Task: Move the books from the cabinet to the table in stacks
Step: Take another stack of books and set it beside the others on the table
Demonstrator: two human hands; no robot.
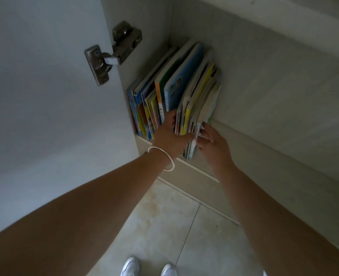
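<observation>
Our left-hand fingers push in between the thin, colourful upright books, parting the row near the front edge of the pale cabinet shelf; their tips are buried among the covers, so we cannot tell how far they curl. The left hand wears a slim white bangle at the wrist. Our right hand lies spread and flat against the outer, right side of the leaning bundle of soft booklets, its fingers touching the cover, not yet closed round anything.

We judge this to be the start of a lift: the two hands bracket the right-hand bundle, while the taller books by the shelf's left wall stand apart from them. The next move calls for squeezing the bundle from both sides and drawing it out over the front edge without letting the floppy ones slide.

The open white cabinet door with its metal hinge stands to the left. The table is out of view. Titles are too blurred to read, and the shelf's rear corner is dim. White shoes on the beige tiled floor are cut off below.
</observation>
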